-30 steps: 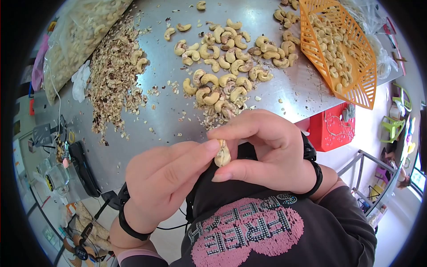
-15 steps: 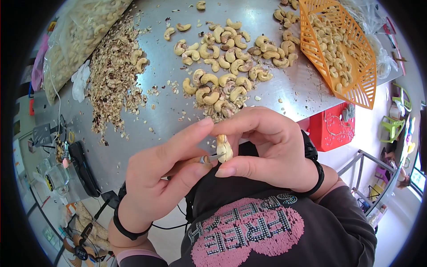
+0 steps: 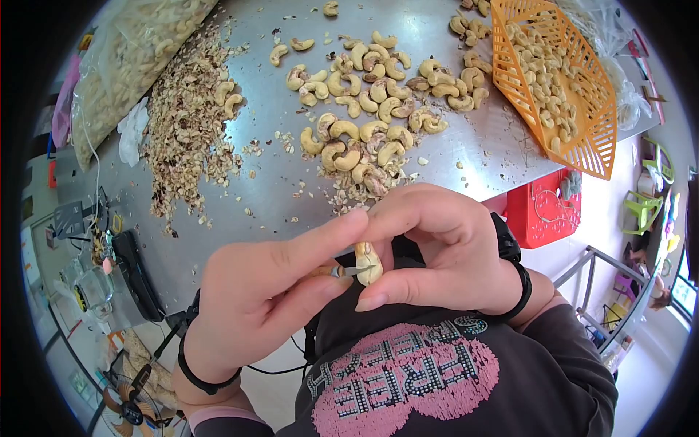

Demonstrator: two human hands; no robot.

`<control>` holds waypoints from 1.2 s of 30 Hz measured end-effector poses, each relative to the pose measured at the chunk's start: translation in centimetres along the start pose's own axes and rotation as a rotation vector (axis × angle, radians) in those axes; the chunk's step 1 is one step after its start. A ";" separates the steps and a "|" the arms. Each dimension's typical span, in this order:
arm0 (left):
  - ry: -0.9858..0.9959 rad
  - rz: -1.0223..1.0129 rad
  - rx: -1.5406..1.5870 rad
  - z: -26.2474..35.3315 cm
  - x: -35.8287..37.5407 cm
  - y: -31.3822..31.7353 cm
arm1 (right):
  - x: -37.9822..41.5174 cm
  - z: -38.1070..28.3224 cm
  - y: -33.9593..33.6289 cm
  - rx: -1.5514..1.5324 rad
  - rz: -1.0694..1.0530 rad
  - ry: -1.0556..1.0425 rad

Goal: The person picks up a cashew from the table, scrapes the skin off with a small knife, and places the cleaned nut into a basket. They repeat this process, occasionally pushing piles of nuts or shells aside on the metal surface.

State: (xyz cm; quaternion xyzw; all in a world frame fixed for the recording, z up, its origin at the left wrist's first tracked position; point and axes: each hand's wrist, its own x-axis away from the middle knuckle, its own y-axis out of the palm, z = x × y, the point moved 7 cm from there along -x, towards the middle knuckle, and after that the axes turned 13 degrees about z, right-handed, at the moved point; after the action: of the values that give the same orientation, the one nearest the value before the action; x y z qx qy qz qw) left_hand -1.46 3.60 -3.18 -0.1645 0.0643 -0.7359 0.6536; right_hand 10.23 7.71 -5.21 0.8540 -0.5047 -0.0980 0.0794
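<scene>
My left hand is closed on a small knife, its short blade touching a cashew nut. That cashew is pinched between the thumb and fingers of my right hand; its far side is hidden by the fingers. Just beyond my hands, a loose group of cashews lies on the metal table, with small skin flakes around it. A large heap of peeled skin bits spreads to the left, with a few cashews on its right edge.
An orange slotted basket with many cashews stands at the table's right edge. Below it is a red container. A big clear bag of cashews rests at the upper left. A black elongated object lies at the left edge.
Both hands, with the knife and cashew, have shifted slightly toward my body. My left fingers have tilted, and the blade now lies across the cashew's lower part.
</scene>
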 end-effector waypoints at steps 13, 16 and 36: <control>0.407 0.308 -0.219 1.6 0.0 -0.5 | 0.1 0.6 -0.2 -0.187 0.035 0.213; 0.416 0.291 -0.234 1.7 -0.1 -0.3 | 0.1 0.9 -0.1 -0.158 0.055 0.224; 0.610 0.375 -0.458 1.2 0.5 0.3 | 0.5 1.9 -0.1 -0.003 0.112 0.231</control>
State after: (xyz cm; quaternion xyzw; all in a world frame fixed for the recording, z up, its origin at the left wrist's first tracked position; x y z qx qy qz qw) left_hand -0.80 3.18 -2.04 -0.0656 0.4454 -0.5860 0.6737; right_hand 10.04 7.26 -7.15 0.8300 -0.5390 0.0047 0.1435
